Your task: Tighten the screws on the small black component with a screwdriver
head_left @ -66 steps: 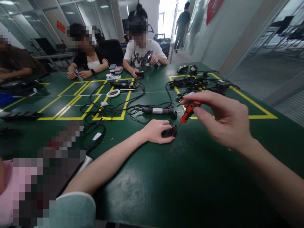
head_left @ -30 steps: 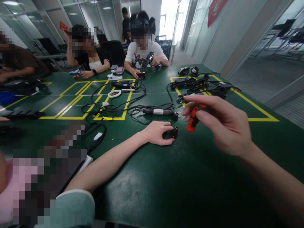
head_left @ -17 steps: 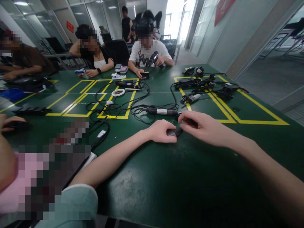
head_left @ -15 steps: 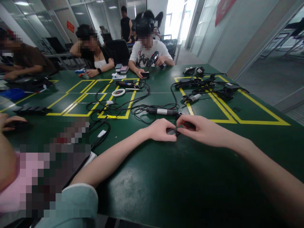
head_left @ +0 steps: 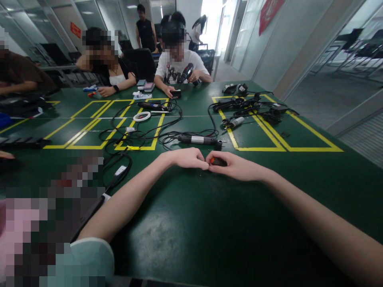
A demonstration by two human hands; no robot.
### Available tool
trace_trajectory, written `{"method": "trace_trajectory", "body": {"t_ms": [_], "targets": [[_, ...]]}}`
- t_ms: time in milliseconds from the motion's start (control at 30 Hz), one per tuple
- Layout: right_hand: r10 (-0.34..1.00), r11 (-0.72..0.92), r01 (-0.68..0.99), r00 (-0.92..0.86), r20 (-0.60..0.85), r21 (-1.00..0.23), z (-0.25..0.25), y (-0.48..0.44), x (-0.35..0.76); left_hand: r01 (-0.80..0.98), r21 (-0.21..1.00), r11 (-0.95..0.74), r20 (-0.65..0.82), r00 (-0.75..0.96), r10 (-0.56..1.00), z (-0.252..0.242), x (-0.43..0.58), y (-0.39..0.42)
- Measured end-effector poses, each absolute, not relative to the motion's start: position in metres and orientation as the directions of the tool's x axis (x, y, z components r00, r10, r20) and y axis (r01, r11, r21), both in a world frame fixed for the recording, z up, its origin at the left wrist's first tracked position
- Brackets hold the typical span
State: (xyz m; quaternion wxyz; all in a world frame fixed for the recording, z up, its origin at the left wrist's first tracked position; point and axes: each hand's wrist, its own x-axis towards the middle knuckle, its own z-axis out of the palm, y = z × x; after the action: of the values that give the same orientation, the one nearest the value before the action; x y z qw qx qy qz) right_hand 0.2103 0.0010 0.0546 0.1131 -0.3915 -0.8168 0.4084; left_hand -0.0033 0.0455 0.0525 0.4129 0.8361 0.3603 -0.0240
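My left hand [head_left: 189, 158] is closed over the green table [head_left: 167, 223], thumb and fingers brought together. What it pinches, if anything, is hidden behind the fingers. My right hand [head_left: 235, 165] touches it fingertip to fingertip and is curled round a small dark object with an orange-red end [head_left: 212, 160]; its kind cannot be made out. Just beyond both hands lies a black and silver pen-shaped power tool [head_left: 197, 139], its cable coiled to the left.
Several black cables [head_left: 143, 135] and a white ring [head_left: 141, 116] lie ahead on the left. More dark cables and tools [head_left: 254, 104] lie ahead on the right, among yellow tape lines. Across the table a person [head_left: 182, 65] holds a drill [head_left: 187, 72]. Other people sit to the left.
The view has swung slightly to the right. A dark piece seen in my left fingers earlier is now hidden, and the two hands have come together.
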Motion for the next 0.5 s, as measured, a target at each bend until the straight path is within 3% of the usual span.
{"method": "trace_trajectory", "body": {"t_ms": [233, 500], "targets": [[0.692, 0.270, 0.522, -0.689, -0.214, -0.809, 0.048, 0.002, 0.210, 0.626, 0.655, -0.423, -0.368, 0.753, 0.545, 0.055, -0.004, 0.048], [0.684, 0.256, 0.497, -0.699, -0.208, -0.829, 0.042, 0.004, 0.210, 0.645, 0.625, -0.439, -0.384, 0.744, 0.546, 0.059, -0.004, 0.046]]}}
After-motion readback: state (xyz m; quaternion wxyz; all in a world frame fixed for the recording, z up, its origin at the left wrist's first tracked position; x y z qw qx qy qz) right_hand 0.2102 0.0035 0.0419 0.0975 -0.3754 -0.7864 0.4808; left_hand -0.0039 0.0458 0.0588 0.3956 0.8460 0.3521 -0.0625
